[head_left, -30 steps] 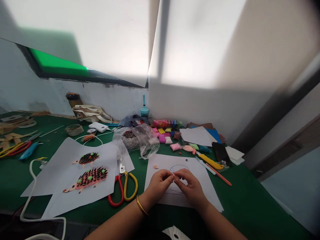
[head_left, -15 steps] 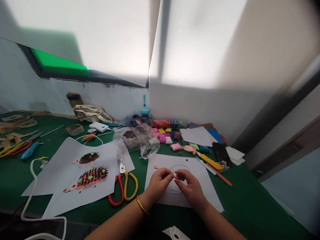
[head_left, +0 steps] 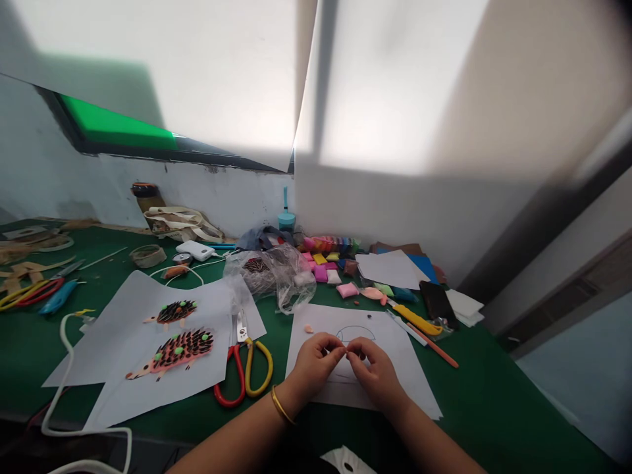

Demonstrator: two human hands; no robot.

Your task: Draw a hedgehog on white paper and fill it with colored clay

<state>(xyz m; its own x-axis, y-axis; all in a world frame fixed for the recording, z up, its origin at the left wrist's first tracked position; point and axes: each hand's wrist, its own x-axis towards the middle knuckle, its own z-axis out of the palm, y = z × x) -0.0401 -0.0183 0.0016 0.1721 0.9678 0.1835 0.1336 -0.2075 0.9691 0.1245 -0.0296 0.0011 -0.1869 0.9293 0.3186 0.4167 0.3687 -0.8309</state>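
Note:
My left hand (head_left: pixel 316 363) and my right hand (head_left: pixel 374 368) meet over a white sheet of paper (head_left: pixel 409 388) with a pencil-drawn curved outline (head_left: pixel 363 328). Thumbs and forefingers of both are closed tip to tip. Between them is a tiny pale bit that looks like modelling clay, mostly hidden by the fingers. A small peach lump of clay (head_left: pixel 309 328) lies on the sheet beyond my left hand. Near the sheet's far edge sits a tiny dark bit (head_left: pixel 369 316).
Left of my hands lie large scissors (head_left: pixel 259 368) and sheets bearing two spiky hedgehog figures (head_left: pixel 182 349). Behind are a clear plastic bag (head_left: pixel 276 270) and several coloured clay packets (head_left: pixel 320 272). A yellow cutter (head_left: pixel 417 319) and an orange pencil (head_left: pixel 439 349) lie at the right.
The fingertips of my hands have drawn closer together, and my right fingers are more curled. The tiny piece between them shows less. Everything else on the table stays in place.

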